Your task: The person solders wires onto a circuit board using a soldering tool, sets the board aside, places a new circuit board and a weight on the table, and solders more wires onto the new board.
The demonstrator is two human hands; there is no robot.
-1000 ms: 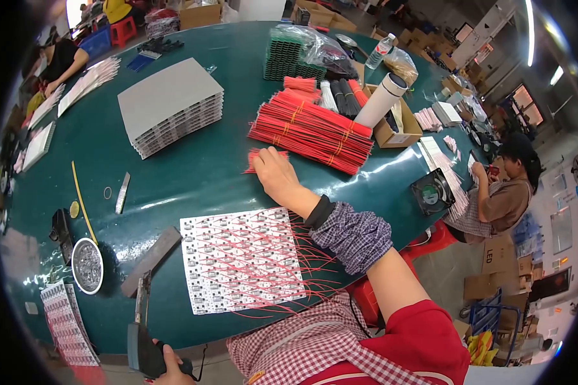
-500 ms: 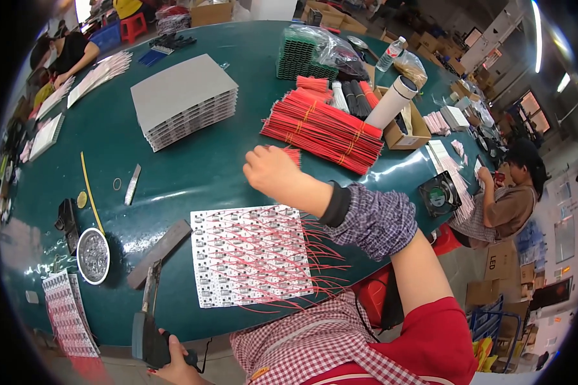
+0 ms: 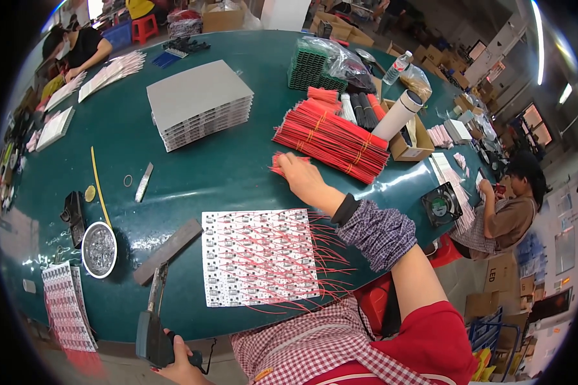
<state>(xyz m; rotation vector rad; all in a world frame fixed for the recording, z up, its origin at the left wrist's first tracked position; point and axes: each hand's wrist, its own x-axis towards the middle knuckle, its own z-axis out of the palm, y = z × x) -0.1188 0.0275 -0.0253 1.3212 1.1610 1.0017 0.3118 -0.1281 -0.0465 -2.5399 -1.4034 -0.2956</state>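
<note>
Both our hands are busy: our right hand (image 3: 300, 174) has come back out across the table (image 3: 192, 163) to the middle of the frame, fingers curled down on a small loose bunch of red wires (image 3: 284, 163) and seemingly pinching a few, where half a second ago it hovered lifted above the surface. Our left hand (image 3: 176, 362), at the bottom edge, is closed round the handle of a soldering iron (image 3: 153, 321), as before. We judge that another wire is being picked for the board.

Largest to smallest, the green table fills most of the frame. Upper centre-left lies a grey stack of panels (image 3: 198, 104). Right of centre, touching nothing but the table, is the big heap of bundled red wires (image 3: 331, 138), just beyond our fingertips. Below centre sits the white circuit panel (image 3: 258, 256), unmoved, with thin red leads already trailing off its right edge toward our checked sleeve. A grey bar (image 3: 168, 250) lies slanted left of it, then a round tin (image 3: 99, 248) at lower left. A small black fan (image 3: 440, 205) rests at the right rim, near a seated co-worker.
</note>
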